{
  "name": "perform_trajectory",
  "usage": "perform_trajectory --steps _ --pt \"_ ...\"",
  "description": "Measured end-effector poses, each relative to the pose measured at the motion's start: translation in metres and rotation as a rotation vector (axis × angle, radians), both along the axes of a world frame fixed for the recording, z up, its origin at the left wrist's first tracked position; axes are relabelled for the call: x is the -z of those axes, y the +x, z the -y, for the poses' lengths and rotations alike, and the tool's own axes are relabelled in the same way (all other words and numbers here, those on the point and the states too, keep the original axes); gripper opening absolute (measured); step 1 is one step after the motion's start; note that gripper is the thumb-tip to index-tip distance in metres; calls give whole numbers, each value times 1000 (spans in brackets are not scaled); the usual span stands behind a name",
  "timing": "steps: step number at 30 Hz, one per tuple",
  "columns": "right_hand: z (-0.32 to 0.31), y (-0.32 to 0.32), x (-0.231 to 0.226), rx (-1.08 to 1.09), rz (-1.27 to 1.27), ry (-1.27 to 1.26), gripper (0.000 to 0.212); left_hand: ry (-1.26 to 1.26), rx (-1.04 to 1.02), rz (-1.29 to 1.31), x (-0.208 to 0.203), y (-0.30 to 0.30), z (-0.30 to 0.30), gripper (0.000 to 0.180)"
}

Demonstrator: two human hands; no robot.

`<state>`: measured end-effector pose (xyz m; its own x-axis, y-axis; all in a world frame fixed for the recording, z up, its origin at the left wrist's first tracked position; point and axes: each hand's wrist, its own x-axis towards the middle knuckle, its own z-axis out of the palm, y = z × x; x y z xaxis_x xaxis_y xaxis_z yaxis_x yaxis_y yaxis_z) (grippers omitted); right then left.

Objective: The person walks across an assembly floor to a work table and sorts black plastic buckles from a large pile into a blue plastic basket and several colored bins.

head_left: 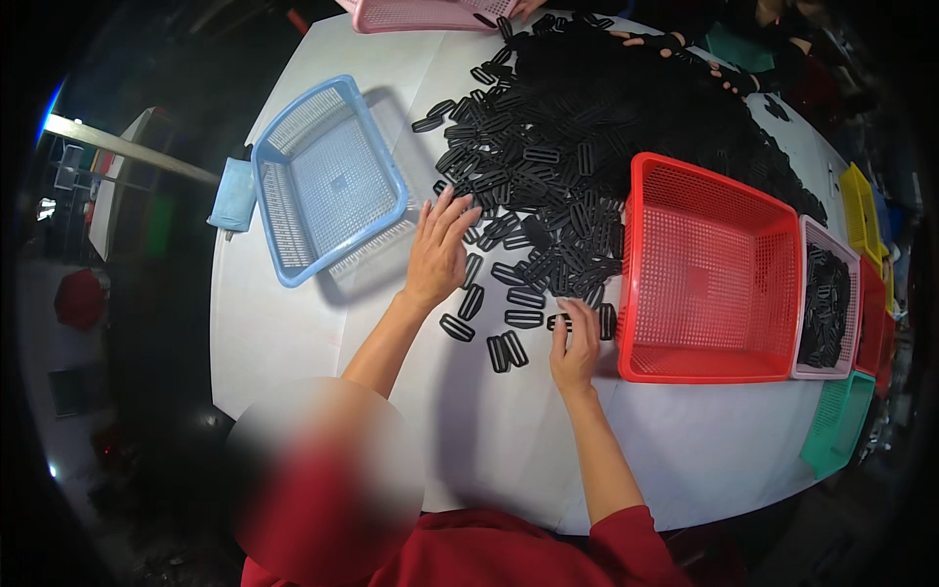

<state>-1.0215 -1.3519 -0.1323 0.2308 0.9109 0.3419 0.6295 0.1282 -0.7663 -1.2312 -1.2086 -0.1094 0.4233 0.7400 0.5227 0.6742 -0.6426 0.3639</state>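
Black plastic strap slider buckles lie in a big heap on the white table, with several loose ones spread along its near edge. My left hand reaches to the heap's left edge, its fingers stretched out and slightly apart, with no buckle visible in it. Beside the red basket, my right hand is closed, thumb and fingers around a single black slider buckle. Between my hands, a pair of loose buckles lies close together, and another loose buckle sits below my left hand.
A blue basket stands at the left and a red basket at the right. Beyond the red one, a pink basket holds black buckles. A green basket is at the right edge. Other people's hands are at the heap's far side.
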Motion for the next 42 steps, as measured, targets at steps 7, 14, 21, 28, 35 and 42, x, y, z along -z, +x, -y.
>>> perform_trajectory --steps 7,14,21,28,35,42 --pt "113 27 27 -46 242 -99 35 -174 -464 110 76 21 -154 39" --pt "125 26 28 66 342 -321 40 -579 -886 -69 102 5 -255 60" --pt "137 30 29 59 309 -345 39 -305 -433 -209 108 25 -223 41" --pt "129 27 29 46 342 -272 30 -233 -234 -97 95 10 -163 32" --pt "128 25 29 45 340 -236 30 -262 -160 -95 76 34 -76 33" --pt "137 21 39 109 424 -207 32 -280 -106 -122 70 54 16 32"
